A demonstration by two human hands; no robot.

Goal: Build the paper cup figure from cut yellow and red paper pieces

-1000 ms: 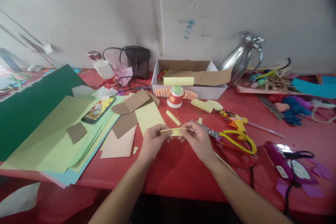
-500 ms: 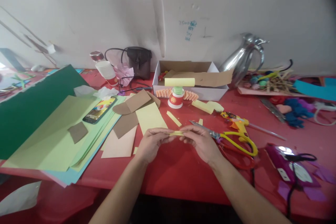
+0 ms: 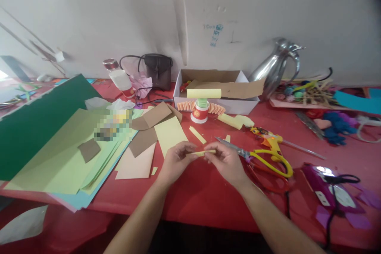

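Observation:
A narrow yellow paper strip [image 3: 202,153] is stretched between my two hands above the red table. My left hand [image 3: 178,160] pinches its left end, and my right hand [image 3: 226,162] pinches the right end between thumb and fingers. Just beyond lie a loose yellow strip [image 3: 197,135] and a yellow paper sheet [image 3: 170,133]. Scissors with yellow handles [image 3: 268,160] rest beside my right hand, their blades pointing toward it. Behind stands a red and white paper cup [image 3: 199,113] with pleated orange paper [image 3: 216,108] on both sides and a yellow paper roll [image 3: 204,93] on top.
A yellow glue gun [image 3: 269,139] lies at the right, near a purple device [image 3: 330,190] with a black cord. On the left are stacked coloured papers [image 3: 53,158] and brown pieces [image 3: 157,114]. A white box [image 3: 218,105] and a metal jug [image 3: 274,67] stand behind.
My fingers have shifted their hold on the strip, thumbs now lying along its near side. The strip shows longer between my hands. Other things stay in place.

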